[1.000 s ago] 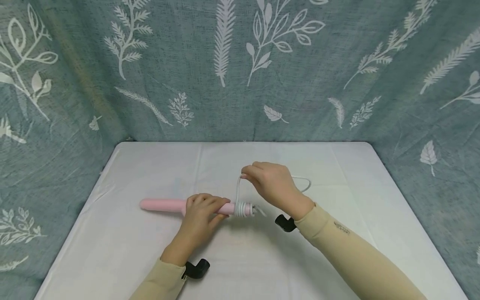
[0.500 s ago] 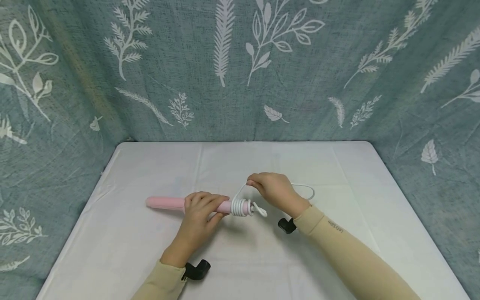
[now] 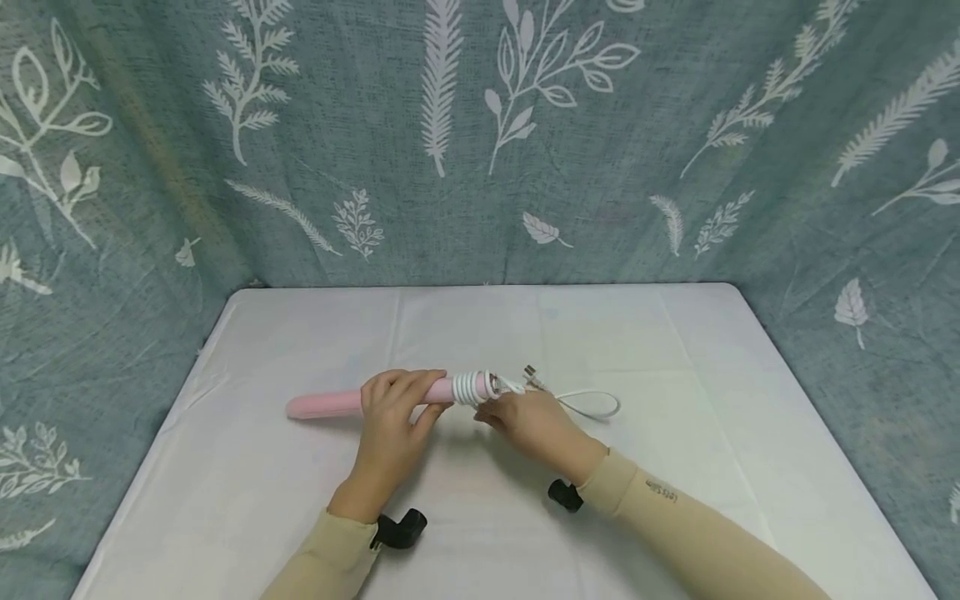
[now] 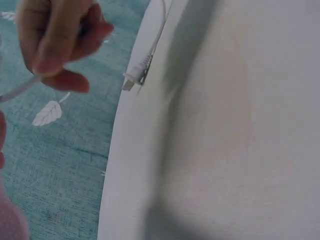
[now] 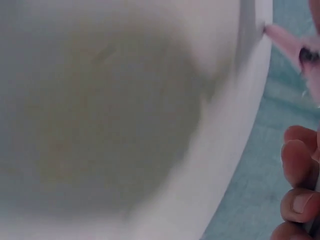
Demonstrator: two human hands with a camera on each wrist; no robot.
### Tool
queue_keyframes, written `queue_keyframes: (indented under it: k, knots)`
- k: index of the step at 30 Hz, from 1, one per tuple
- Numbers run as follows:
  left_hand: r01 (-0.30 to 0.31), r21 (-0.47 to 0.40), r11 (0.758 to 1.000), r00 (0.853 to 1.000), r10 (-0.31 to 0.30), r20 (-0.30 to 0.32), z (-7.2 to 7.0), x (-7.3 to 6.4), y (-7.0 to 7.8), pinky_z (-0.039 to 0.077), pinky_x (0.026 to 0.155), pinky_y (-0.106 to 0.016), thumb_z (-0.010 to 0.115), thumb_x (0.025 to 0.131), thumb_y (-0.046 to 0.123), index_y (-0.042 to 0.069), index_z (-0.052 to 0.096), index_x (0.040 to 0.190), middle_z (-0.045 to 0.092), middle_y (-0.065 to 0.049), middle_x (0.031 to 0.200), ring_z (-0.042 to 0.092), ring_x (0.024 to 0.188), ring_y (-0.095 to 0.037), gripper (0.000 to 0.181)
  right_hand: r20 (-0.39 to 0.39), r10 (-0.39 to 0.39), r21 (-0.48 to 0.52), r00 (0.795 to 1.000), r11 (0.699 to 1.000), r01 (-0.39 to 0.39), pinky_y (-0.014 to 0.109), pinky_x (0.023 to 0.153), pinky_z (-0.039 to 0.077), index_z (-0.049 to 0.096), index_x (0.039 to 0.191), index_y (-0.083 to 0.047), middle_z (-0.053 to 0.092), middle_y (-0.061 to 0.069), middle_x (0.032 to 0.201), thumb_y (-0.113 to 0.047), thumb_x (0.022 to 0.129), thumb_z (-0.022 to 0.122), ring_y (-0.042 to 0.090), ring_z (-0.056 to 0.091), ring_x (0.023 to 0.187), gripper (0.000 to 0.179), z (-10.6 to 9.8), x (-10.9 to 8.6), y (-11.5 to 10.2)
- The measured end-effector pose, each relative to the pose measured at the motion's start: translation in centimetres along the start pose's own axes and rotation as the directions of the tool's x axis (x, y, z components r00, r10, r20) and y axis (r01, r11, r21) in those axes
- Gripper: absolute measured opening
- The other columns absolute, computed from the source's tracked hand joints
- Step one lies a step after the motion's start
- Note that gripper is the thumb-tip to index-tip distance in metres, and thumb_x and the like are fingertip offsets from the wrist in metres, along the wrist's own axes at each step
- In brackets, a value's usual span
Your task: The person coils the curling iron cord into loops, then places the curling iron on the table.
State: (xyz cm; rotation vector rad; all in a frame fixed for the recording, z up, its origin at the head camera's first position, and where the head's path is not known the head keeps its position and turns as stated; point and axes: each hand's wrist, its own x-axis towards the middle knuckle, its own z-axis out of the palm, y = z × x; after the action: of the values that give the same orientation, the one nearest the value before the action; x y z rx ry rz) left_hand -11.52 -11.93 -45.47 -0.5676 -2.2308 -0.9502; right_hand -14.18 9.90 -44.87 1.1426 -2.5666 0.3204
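My left hand grips a slim pink hair iron around its middle, its bare end pointing left. Near the iron's right end, several turns of white power cord wrap the handle. Just right of those turns, my right hand pinches the cord between thumb and fingers below the handle. In the left wrist view the right hand holds the cord. Part of the iron shows at the right wrist view's edge. The palm hides some cord.
A two-pin plug lies on the white tablecloth behind the right hand. A loose loop of cord lies to its right. Behind the table hangs a green leaf-patterned curtain. Each wrist carries a black camera mount.
The right hand has come down from above the iron to its near side, carrying the cord around the handle. The iron's wrapped end has risen slightly, and the plug has come into sight.
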Motion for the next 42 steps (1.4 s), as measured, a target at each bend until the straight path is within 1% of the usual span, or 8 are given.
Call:
queue_keyframes:
  k: [3, 11, 17, 21, 23, 28, 35, 42]
  knots:
    - [0.017, 0.033, 0.999, 1.000, -0.017, 0.015, 0.2, 0.3, -0.2, 0.030, 0.094, -0.048, 0.081, 0.074, 0.019, 0.011, 0.068, 0.114, 0.069, -0.004, 0.106, 0.053, 0.100, -0.027, 0.043, 0.002, -0.043, -0.017, 0.999, 0.999, 0.043, 0.027, 0.053, 0.047, 0.060, 0.081, -0.015, 0.057, -0.007, 0.065, -0.025, 0.093, 0.066, 0.009, 0.054, 0.057, 0.017, -0.4, -0.3, -1.1]
    - [0.084, 0.130, 0.988, 0.989, -0.099, 0.108, 1.0, 1.1, -0.4, 0.031, 0.097, -0.048, 0.081, 0.077, 0.019, 0.011, 0.067, 0.117, 0.069, -0.005, 0.108, 0.053, 0.103, -0.029, 0.044, -0.057, -0.037, 0.003, 0.998, 0.999, 0.037, 0.028, 0.046, 0.042, 0.053, 0.085, -0.010, 0.044, -0.006, 0.060, -0.015, 0.095, 0.062, 0.009, 0.047, 0.052, 0.014, -1.5, -0.7, -2.6]
    - [0.094, 0.207, 0.974, 0.962, -0.142, 0.233, 1.4, 1.4, -0.1, 0.026, 0.100, -0.051, 0.072, 0.088, 0.021, 0.009, 0.060, 0.126, 0.065, -0.010, 0.114, 0.049, 0.110, -0.033, 0.041, -0.121, 0.044, 0.042, 0.992, 0.998, -0.039, 0.026, 0.046, 0.040, 0.052, 0.084, -0.011, 0.043, -0.006, 0.062, -0.013, 0.096, 0.060, 0.008, 0.041, 0.053, 0.015, -2.2, -0.2, -2.1]
    - [0.067, 0.178, 0.982, 0.935, -0.124, 0.332, 0.8, 1.7, 0.0, 0.023, 0.101, -0.054, 0.060, 0.094, 0.007, 0.005, 0.051, 0.133, 0.059, -0.013, 0.120, 0.044, 0.114, -0.036, 0.040, -0.143, 0.071, 0.064, 0.987, 0.996, -0.063, 0.025, 0.047, 0.041, 0.052, 0.086, -0.010, 0.047, -0.005, 0.065, -0.013, 0.096, 0.060, 0.008, 0.042, 0.055, 0.013, -2.2, -0.1, -1.5]
    - [0.053, 0.165, 0.985, 0.929, -0.109, 0.353, 0.4, 1.9, 0.1, 0.025, 0.100, -0.056, 0.058, 0.093, 0.001, 0.002, 0.050, 0.133, 0.058, -0.015, 0.120, 0.043, 0.115, -0.038, 0.041, -0.151, 0.075, 0.074, 0.986, 0.995, -0.064, 0.025, 0.047, 0.041, 0.052, 0.086, -0.010, 0.046, -0.005, 0.066, -0.013, 0.096, 0.061, 0.008, 0.041, 0.055, 0.014, -2.2, -0.2, -1.4]
    - [0.035, 0.184, 0.982, 0.937, -0.096, 0.337, -0.4, 2.4, 0.1, 0.033, 0.096, -0.055, 0.064, 0.089, 0.001, 0.001, 0.056, 0.123, 0.061, -0.015, 0.117, 0.048, 0.111, -0.037, 0.035, -0.167, 0.069, 0.081, 0.984, 0.995, -0.056, 0.025, 0.048, 0.040, 0.054, 0.087, -0.011, 0.046, -0.005, 0.067, -0.014, 0.096, 0.061, 0.008, 0.041, 0.056, 0.012, -2.5, 0.0, -1.2]
    - [0.035, 0.248, 0.968, 0.960, -0.102, 0.260, -1.0, 2.1, -0.3, 0.022, 0.101, -0.059, 0.069, 0.088, 0.010, 0.008, 0.060, 0.120, 0.057, -0.016, 0.123, 0.038, 0.125, -0.042, 0.033, -0.203, 0.073, 0.096, 0.976, 0.994, -0.055, 0.024, 0.053, 0.045, 0.064, 0.090, -0.012, 0.062, -0.005, 0.076, -0.018, 0.093, 0.066, 0.006, 0.052, 0.062, 0.008, -2.9, 0.1, -1.2]
    - [0.115, 0.190, 0.975, 0.952, -0.163, 0.260, -1.0, 2.4, -1.1, 0.034, 0.095, -0.056, 0.069, 0.090, 0.015, 0.008, 0.060, 0.122, 0.060, -0.011, 0.113, 0.045, 0.118, -0.038, 0.033, -0.156, 0.074, 0.119, 0.985, 0.991, -0.055, 0.022, 0.055, 0.048, 0.063, 0.099, -0.005, 0.065, 0.000, 0.086, -0.015, 0.093, 0.064, 0.006, 0.055, 0.065, 0.011, -3.0, -0.3, -2.0]
